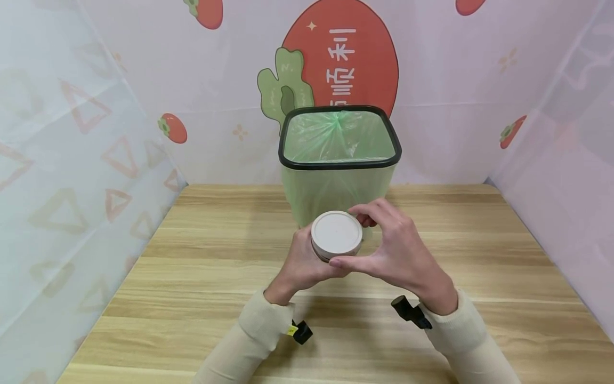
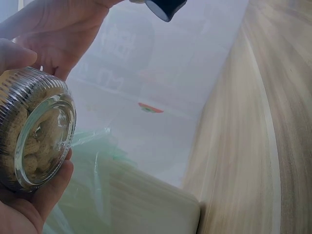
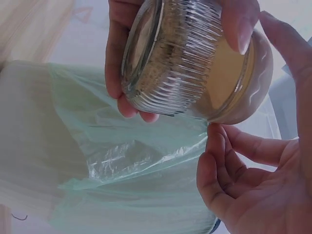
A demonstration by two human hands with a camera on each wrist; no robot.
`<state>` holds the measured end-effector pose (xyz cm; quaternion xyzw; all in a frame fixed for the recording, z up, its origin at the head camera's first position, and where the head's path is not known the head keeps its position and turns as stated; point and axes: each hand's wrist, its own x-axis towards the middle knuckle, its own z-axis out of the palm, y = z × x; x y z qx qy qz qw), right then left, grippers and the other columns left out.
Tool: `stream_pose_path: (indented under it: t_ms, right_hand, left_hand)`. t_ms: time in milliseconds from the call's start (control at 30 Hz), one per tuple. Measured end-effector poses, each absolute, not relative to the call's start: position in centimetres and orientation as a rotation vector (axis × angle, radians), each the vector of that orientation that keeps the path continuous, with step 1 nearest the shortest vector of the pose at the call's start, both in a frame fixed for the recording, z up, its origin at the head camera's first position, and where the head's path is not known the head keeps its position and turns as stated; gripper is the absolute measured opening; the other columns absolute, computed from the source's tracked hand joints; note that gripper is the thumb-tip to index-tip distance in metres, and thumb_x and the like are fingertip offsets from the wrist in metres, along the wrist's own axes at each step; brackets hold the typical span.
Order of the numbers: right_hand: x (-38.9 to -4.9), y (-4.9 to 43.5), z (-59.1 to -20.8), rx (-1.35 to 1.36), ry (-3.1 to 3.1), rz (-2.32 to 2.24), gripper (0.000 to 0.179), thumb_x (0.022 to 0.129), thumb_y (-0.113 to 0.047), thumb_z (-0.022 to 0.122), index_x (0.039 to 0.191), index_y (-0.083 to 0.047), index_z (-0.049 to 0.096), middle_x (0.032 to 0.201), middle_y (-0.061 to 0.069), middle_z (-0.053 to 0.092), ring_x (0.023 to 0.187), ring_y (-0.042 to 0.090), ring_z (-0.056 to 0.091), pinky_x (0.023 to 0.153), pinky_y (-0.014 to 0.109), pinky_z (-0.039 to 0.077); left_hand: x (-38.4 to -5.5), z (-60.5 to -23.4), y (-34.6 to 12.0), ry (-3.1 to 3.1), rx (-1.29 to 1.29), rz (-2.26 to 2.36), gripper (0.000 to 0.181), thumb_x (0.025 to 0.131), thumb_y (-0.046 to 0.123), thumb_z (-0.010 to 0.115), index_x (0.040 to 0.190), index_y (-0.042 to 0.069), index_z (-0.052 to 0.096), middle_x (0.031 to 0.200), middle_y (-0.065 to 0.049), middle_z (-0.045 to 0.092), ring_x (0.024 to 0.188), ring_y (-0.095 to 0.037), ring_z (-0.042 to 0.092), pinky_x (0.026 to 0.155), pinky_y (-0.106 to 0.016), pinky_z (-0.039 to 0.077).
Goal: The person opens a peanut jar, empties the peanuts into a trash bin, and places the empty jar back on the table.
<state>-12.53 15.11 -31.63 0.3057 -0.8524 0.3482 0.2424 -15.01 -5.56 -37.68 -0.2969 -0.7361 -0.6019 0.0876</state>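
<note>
Two bare hands meet around one squat jar (image 3: 180, 63) of clear glass, its sides finely ribbed and its base ringed by a smooth, thick circle. The left hand (image 1: 307, 261) grips the jar's body, fingers wrapped round the glass. The right hand (image 1: 395, 245) arches over from the other side and pinches the edge of the lid (image 1: 337, 232), thumb on the near side, fingertips on the far. That lid is a matte, off-white disc with a narrow raised rim; it sits on the jar and faces up toward the head camera. Through the glass show rounded, rough-looking brown lumps (image 2: 31, 158), perhaps a dry food, though glare and ribbing blur them.

Just beyond the hands stands a tall, pale waste bin (image 1: 312, 189), tapering downward, with a rounded-corner black rim (image 1: 340, 165). A thin, crinkled, translucent green plastic liner (image 1: 309, 136) hangs inside it. Beneath the hands spreads a tabletop (image 1: 206, 256) with streaked wood grain. Cream knit sleeves (image 1: 266, 322) end at both wrists, and behind the bin a creased fabric backdrop (image 1: 230, 69) carries printed red fruit.
</note>
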Motion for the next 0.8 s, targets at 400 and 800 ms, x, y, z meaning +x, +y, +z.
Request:
stream_pose_path:
  t_ms: [400,800]
  right_hand:
    - [-13.11,15.34,-31.65,0.866,-2.336,1.037,0.07,0.063,-0.034,0.102,0.122,-0.011,0.072,0.112,-0.002,0.07,0.1,0.012,0.064,0.087,0.034,0.057]
    - [-13.27,15.75,-31.71,0.929,-2.327,1.103,0.069,0.066,-0.03,0.101,0.127,-0.014,0.072,0.117,-0.004,0.071,0.103,0.011,0.064,0.091,0.029,0.055]
  left_hand:
    - [-15.11,-37.58,-5.38,-2.18,-0.873,-1.796,0.077,0.064,0.008,0.094,0.134,0.006,0.064,0.122,-0.011,0.075,0.11,-0.021,0.072,0.098,-0.034,0.059]
    - [-14.76,-37.4,-5.32,-2.209,-0.838,-1.817,0.078,0.062,0.008,0.095,0.135,0.009,0.065,0.123,-0.007,0.075,0.114,-0.02,0.072,0.102,-0.034,0.058]
